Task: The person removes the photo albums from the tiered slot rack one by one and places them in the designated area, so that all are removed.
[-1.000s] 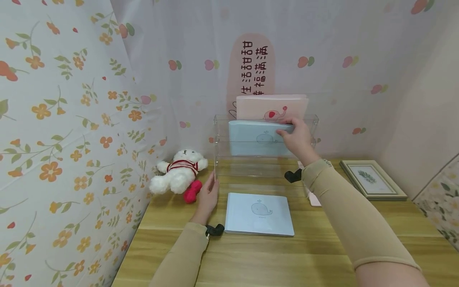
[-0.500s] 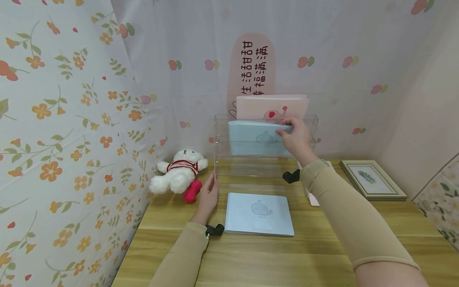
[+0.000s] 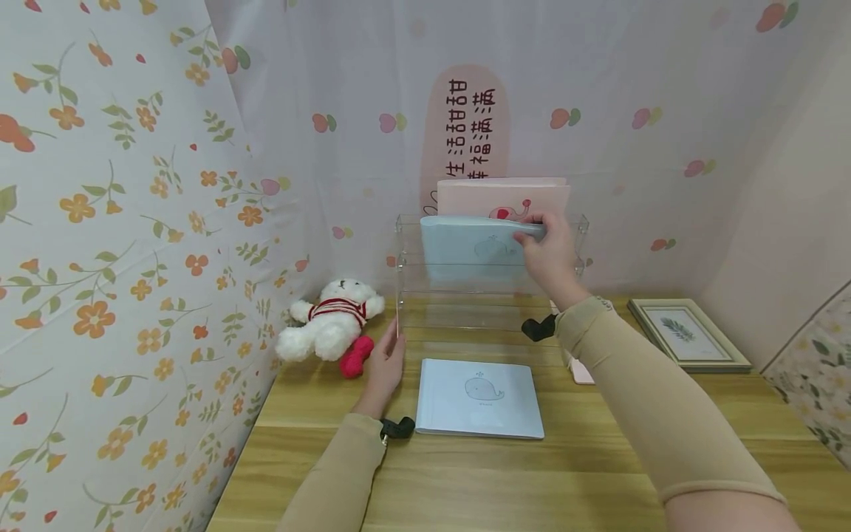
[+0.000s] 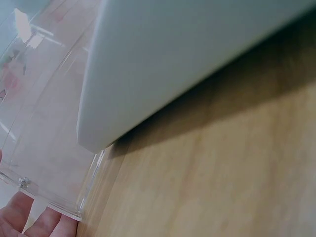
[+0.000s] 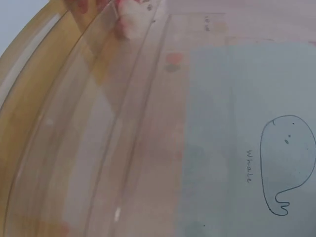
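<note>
Altogether two blue books [image 3: 477, 247] — one pink [image 3: 503, 198].

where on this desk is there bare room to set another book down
Bare wood runs along the near edge of the desk, below the blue whale book lying flat, and between that book and the picture frame, partly under the right forearm. It is crowded round the clear rack, with the plush bear and left hand beside it.

Pale blue whale notebook [image 3: 475, 250] upright in clear acrylic rack [image 3: 405, 295], top edge tilted forward
</note>
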{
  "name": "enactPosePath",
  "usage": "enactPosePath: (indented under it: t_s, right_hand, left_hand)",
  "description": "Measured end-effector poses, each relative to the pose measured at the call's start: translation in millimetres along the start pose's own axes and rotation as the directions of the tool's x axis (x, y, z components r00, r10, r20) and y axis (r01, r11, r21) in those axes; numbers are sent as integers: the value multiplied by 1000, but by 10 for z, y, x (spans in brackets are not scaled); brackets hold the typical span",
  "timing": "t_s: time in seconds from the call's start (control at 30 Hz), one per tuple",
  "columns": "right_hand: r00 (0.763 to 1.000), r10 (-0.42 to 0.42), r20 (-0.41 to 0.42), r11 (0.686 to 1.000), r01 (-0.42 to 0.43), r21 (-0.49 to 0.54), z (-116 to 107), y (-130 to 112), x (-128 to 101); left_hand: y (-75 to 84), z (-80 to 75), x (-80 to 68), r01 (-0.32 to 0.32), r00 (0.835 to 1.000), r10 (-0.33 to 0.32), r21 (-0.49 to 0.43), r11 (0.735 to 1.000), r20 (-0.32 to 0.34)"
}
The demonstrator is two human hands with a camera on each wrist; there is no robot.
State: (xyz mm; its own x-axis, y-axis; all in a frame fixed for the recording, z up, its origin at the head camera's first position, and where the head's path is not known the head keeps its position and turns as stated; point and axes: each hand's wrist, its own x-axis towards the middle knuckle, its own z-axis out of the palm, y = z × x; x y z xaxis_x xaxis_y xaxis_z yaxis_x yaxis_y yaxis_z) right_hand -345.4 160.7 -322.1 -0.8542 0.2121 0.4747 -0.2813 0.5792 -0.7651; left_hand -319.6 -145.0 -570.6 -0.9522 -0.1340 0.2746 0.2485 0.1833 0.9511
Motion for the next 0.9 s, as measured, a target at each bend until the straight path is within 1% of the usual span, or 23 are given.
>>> enactPosePath:
  t_s: [0.1, 0.2, 0.3, 0.37, 0.47, 0.57, 0.67, 0.83, 0.9]
  right_hand:
    - [997, -40, -72, 999, 42, 30, -63, -76, -5]
    - [989, -72, -133, 992, 84, 92, -139, -154, -15]
    - [983, -87, -165, 985, 110, 135, -224, -218, -52]
    - [981, -90, -171, 984, 113, 134, -278, -245, -93]
    - [982, -104, -160, 987, 122, 109, -326, -244, -168]
    - [981, -137, -138, 984, 150, 93, -345, -198, -284]
    - [981, -162, -104, 982, 170, 76, -350, -107, -441]
    - [987, -159, -29, 986, 160, 42, -363, 71, -752]
    - [988, -154, 0, 988, 154, 29, -369, 130, -885]
  left_hand:
    - [-70, 6, 34, 33, 999, -33, -14, 999, 7]
    - [-128, 10, 65, 48, 999, -48, -12, 999, 8]
    - [-112, 12, 69, 59, 998, -59, -5, 998, 5]
    - [-59, 11, 49, 61, 998, -61, 9, 998, -3]
    - [77, 5, 0, 66, 998, -66, 21, 998, -7]
    - [141, 2, -28, 75, 997, -75, 22, 997, 0]
    - [92, 9, -18, 78, 997, -78, 26, 997, -8]
    - [14, 16, 10, 43, 999, -42, 60, 997, -15]
    - [28, 17, 4, 27, 1000, -27, 57, 998, -13]
